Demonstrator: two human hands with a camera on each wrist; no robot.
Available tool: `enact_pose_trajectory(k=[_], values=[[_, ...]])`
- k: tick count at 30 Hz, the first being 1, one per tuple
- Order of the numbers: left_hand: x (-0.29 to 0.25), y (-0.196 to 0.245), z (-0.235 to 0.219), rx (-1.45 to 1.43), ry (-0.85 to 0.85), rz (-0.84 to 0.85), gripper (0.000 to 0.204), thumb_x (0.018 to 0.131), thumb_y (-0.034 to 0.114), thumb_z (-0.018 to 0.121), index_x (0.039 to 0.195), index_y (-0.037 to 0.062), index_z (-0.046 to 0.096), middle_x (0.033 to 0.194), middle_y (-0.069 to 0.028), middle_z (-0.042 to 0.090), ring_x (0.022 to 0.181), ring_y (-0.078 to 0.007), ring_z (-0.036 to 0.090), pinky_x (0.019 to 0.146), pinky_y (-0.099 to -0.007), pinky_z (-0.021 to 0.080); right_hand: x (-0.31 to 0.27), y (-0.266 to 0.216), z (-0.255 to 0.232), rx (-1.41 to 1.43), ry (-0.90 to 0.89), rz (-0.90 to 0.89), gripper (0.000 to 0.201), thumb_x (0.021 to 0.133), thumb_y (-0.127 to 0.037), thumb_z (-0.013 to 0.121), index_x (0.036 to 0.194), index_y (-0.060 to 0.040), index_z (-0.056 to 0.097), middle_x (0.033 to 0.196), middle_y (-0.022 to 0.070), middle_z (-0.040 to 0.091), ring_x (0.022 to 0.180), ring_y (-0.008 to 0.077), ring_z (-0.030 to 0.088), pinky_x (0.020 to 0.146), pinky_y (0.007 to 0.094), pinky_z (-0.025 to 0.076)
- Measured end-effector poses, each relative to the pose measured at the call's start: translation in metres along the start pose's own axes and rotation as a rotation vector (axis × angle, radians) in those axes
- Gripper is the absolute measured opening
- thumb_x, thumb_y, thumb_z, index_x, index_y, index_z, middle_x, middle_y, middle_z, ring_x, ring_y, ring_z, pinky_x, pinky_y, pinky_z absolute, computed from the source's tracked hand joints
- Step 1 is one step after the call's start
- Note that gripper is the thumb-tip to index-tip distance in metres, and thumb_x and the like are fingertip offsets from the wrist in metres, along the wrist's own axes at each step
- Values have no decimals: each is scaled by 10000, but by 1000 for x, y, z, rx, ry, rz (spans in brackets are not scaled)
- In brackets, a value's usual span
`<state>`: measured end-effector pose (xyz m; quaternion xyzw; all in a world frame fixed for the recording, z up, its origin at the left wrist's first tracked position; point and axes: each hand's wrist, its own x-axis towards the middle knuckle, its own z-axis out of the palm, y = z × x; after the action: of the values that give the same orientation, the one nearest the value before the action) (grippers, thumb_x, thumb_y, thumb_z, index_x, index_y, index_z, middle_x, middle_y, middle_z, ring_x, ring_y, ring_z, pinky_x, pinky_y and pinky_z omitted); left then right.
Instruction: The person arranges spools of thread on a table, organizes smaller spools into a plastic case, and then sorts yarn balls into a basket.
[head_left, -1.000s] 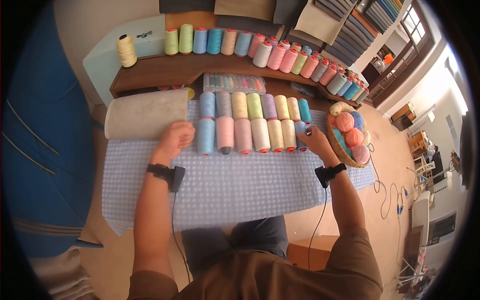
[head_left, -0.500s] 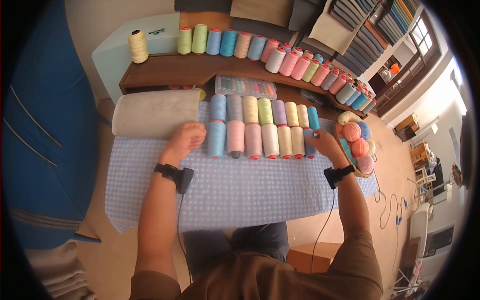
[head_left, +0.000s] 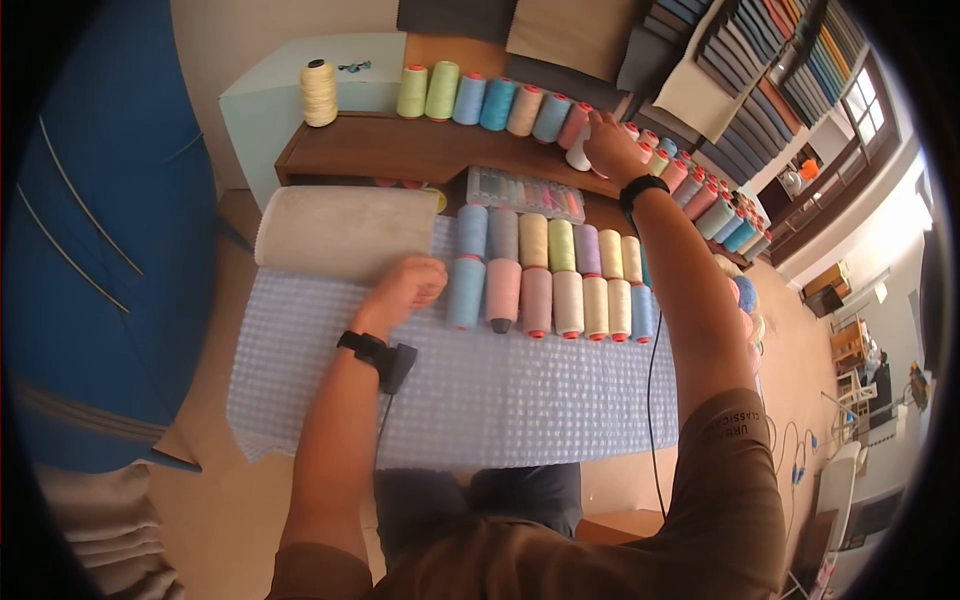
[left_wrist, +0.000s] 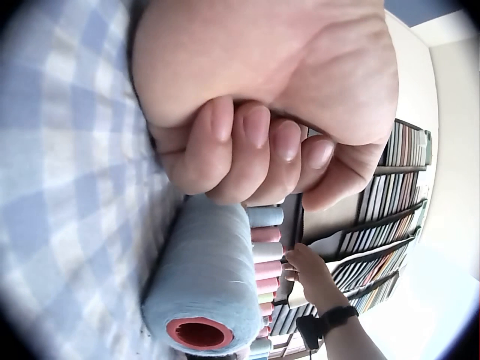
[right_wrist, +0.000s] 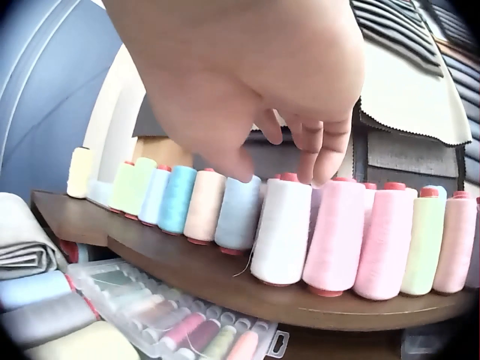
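Reference point: the clear plastic case (head_left: 525, 197), one unit. On its near side, fifteen thread spools lie in two rows on one checked cloth (head_left: 460, 400): eight in the back row (head_left: 533, 240), the last partly hidden by the right forearm, and seven in the front row (head_left: 568, 305). To its left is one grey fabric piece (head_left: 345, 232). Beyond it is one wooden shelf (head_left: 370, 150). On that shelf, one white spool (right_wrist: 281, 236) stands upright, beyond the case and toward its right; six spools in the front line, two of them green (right_wrist: 140, 191), stand farther left. One pale yellow spool (head_left: 319, 95) stands beyond the case, to its far left. The right arm is extended forward across the cloth; the right hand (head_left: 612, 150) is palm down over the white spool, fingers spread and loosely bent, not wrapped around it. Contact cannot be determined. The left forearm points forward; the left hand (head_left: 405, 290) is nearer than the case and left of it, fingers folded to the palm, holding nothing, beside the front row's end blue spool (left_wrist: 206, 277).
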<state>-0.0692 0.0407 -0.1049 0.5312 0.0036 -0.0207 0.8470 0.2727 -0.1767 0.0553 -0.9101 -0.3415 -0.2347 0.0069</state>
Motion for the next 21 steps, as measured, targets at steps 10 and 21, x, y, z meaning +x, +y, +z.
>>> enact_pose_trajectory(k=[10,21], values=[[2,-4,-1,-62,17,-26,333,887,93,581,646,177,366,600,74,322,486,-44,268,462,-248,180,-32,-13,-9,-520,84,-334,172,905,-144,612,1031,-86,713,1147,114,610,1137,284,622,932,421,535],[5,-4,-2,-49,-14,-14,360,922,101,588,653,183,363,594,83,326,475,-34,249,445,-243,179,-243,86,-52,578,29,504,483,870,-394,761,1071,35,661,883,153,746,808,240,728,736,372,555]])
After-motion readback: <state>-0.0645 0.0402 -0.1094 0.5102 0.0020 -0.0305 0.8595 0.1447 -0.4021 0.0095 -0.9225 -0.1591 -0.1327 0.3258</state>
